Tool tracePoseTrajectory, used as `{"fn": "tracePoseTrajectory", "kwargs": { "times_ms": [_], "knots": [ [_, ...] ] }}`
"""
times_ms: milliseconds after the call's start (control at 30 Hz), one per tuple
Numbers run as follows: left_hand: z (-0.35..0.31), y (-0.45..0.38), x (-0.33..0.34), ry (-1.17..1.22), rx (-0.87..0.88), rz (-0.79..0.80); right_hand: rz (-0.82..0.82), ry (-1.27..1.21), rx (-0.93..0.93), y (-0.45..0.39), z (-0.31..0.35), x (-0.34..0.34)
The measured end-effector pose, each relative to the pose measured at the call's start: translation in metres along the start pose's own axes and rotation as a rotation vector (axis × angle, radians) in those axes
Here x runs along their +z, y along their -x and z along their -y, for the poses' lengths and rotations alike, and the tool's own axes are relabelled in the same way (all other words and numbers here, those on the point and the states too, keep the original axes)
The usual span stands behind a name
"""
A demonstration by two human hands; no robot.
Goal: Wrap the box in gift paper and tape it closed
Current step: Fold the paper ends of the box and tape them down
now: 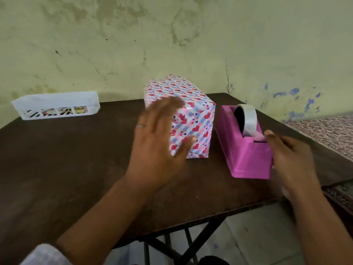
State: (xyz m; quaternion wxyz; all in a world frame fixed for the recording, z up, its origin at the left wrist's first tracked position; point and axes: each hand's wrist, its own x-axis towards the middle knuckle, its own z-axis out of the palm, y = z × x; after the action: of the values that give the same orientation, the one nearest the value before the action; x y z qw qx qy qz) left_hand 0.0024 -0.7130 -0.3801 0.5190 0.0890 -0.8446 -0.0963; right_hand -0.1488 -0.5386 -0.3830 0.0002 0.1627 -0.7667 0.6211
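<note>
Box (188,113) wrapped in heart-print gift paper stands at the centre of the frame on the dark brown surface (66,165). Left hand (160,142), blurred, is spread with straight fingers over the box's near left side. Right hand (290,157) grips the near end of the pink tape dispenser (246,148) just right of the box, thumb by the tape. White basket (57,106) sits at upper left.

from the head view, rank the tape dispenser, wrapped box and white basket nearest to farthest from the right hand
1. tape dispenser: touching the right hand, at its near end.
2. wrapped box: left of the dispenser, mid-table.
3. white basket: far left, by the wall.
</note>
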Motion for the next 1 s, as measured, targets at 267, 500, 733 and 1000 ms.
{"fn": "tracePoseTrajectory", "kwargs": {
  "times_ms": [267,500,733,1000],
  "knots": [
    [-0.074,0.014,0.071,0.212,-0.23,0.386,0.08,-0.258,0.189,-0.013,0.014,-0.002],
    [-0.068,0.004,0.093,0.151,-0.237,0.216,0.016,-0.457,0.133,-0.016,0.03,0.003],
    [-0.069,0.007,0.098,0.228,-0.283,0.213,-0.006,-0.307,0.02,0.006,0.024,-0.009],
    [-0.075,0.008,0.097,0.265,-0.342,0.219,0.002,-0.476,0.212,0.019,0.007,-0.007]
  ]
}}
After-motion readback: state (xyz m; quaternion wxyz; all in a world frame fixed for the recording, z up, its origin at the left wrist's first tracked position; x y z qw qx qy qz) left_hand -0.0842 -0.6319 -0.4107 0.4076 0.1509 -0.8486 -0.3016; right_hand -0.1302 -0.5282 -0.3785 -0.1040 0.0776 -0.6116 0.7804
